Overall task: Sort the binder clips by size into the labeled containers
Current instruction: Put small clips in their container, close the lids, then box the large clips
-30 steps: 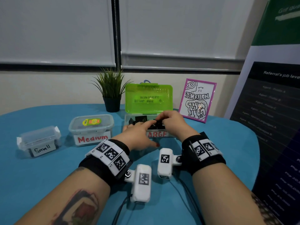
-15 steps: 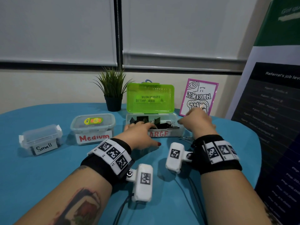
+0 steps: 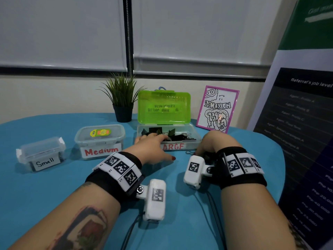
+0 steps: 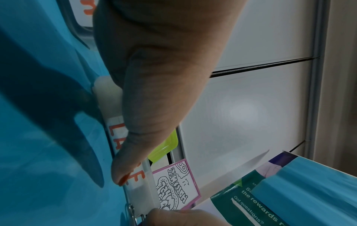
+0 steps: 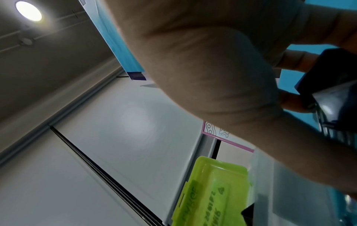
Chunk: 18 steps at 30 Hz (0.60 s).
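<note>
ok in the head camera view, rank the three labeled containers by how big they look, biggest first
1. Large container, with its green lid standing open.
2. Medium container.
3. Small container.
All three sit at a similar depth on the table, so the order looks reliable.

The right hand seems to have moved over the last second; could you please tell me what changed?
The right hand left the Large box, swung right and came down onto the table in front of the box's right end, gripping a black clip. The left hand stayed at the box's front edge; the Small and Medium boxes stayed closed.
</note>
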Tool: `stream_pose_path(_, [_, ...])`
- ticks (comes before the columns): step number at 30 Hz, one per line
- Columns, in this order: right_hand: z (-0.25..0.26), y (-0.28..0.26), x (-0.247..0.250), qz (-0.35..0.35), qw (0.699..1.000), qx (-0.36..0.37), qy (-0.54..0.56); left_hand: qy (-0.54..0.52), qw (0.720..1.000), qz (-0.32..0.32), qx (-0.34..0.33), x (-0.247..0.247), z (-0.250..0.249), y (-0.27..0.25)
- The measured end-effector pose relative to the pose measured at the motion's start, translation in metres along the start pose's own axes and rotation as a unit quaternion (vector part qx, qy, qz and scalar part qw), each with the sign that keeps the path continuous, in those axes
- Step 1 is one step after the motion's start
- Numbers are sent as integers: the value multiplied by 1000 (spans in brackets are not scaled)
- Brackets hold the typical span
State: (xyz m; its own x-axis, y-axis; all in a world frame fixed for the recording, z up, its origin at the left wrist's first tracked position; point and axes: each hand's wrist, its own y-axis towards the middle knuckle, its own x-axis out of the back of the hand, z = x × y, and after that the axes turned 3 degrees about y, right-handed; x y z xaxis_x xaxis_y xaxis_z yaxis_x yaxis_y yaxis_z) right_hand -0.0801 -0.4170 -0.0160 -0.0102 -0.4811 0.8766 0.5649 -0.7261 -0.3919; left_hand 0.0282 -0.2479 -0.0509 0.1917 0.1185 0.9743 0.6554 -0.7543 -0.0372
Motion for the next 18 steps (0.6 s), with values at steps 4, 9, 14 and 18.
stream_pose_path(4, [-2,0,-2,-29,999,14,18,-2,1000,0,0,0,0,-1])
stream_pose_path(9, [-7,-4,-2,-46,998,20,31,-2,1000,-1,0,1,-1,-1])
stream_pose_path(14, [-11,-6,-1,-58,998,25,22,-2,1000,-3,1,1,-1,-1])
stream_pose_path(18, [-14,0,-1,-75,997,13,27,-3,1000,-2,2,1,-1,-1])
